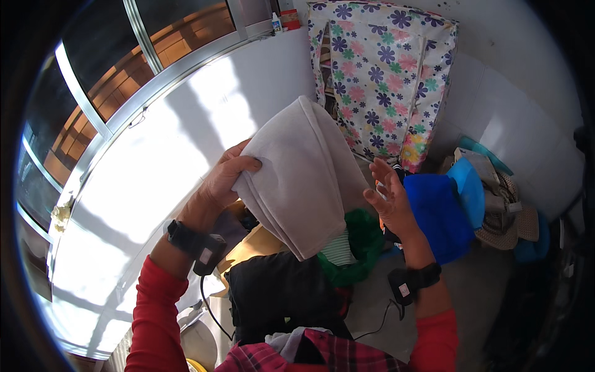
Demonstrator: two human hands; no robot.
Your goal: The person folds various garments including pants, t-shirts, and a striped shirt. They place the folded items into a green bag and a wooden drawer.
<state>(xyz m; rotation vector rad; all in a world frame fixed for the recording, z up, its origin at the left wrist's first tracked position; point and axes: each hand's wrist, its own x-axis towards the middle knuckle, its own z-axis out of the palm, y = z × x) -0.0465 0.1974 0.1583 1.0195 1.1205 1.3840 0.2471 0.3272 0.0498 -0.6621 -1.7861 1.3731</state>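
Observation:
A folded light-grey cloth [297, 172] hangs in the air before me. My left hand [230, 174] pinches its left edge between thumb and fingers. Just off the cloth's right side, my right hand [388, 197] is raised with its fingers apart and nothing in it. Below the cloth lies black fabric [279, 293], near my lap. A green bag [367, 246] with striped fabric [338, 251] inside stands beneath the cloth's lower right part. A bright blue cloth [437, 218] is to the right of my right hand.
A flower-patterned fabric wardrobe [381, 79] stands against the back wall. Woven hats [502, 223] and a light-blue item [467, 190] are piled at the right. Windows [111, 60] line the upper left above a sunlit white wall [186, 135]. Cables hang from both wrist devices.

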